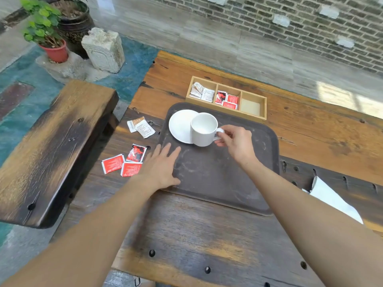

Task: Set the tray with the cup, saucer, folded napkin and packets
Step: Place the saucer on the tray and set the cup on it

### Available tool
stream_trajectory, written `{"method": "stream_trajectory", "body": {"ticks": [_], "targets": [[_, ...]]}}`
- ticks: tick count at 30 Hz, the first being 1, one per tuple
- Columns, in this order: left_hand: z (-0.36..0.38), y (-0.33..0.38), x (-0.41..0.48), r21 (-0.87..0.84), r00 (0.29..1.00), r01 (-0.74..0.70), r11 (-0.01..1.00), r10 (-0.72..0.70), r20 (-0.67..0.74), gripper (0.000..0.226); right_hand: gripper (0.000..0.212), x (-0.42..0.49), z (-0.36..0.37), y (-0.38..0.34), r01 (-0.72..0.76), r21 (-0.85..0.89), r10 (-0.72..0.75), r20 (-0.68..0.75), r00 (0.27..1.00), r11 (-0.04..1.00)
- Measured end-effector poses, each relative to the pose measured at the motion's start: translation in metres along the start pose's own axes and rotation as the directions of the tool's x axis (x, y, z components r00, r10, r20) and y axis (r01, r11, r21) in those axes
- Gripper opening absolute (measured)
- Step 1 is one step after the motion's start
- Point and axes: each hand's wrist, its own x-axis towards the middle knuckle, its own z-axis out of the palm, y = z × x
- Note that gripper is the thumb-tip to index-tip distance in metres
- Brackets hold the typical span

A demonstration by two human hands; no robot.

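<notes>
**Head view: cup held just right of the saucer's middle**

My right hand (234, 142) pinches the cup (204, 129) by its handle, fingers closed on the loop, handle pointing toward the right of the frame. The cup overlaps the saucer's (180, 125) right edge; I cannot tell whether it hangs above or rests on it. The saucer's centre lies to the cup's left, so I judge the coming shift goes leftward. My left hand (160, 165) lies flat and open on the tray's (217, 179) left rim, holding nothing. Red packets (124, 164) sit left of the tray; the napkin (331, 197) lies at right.
</notes>
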Motion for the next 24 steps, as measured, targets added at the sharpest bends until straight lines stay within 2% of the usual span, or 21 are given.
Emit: {"method": "stream_trajectory", "body": {"ticks": [3, 8, 14, 24], "targets": [[0.009, -0.006, 0.020, 0.113, 0.991, -0.057, 0.992, 0.042, 0.126, 0.117, 0.018, 0.016, 0.003, 0.004, 0.001, 0.019, 0.000, -0.013, 1.000, 1.000], [0.033, -0.007, 0.024, 0.078, 0.974, -0.119, 0.990, 0.101, 0.203, 0.115, 0.019, 0.037, 0.016, 0.001, 0.011, 0.049, -0.009, -0.038, 0.999, 0.999], [0.038, -0.014, 0.026, -0.009, 0.974, -0.115, 0.993, 0.115, 0.198, 0.113, 0.017, 0.059, 0.034, -0.004, -0.042, 0.061, 0.046, -0.056, 0.997, 0.997], [0.038, -0.013, 0.028, -0.025, 0.971, -0.095, 0.995, 0.098, 0.220, 0.114, 0.017, 0.061, 0.050, -0.001, -0.115, 0.088, 0.119, -0.042, 0.992, 0.989]]}}
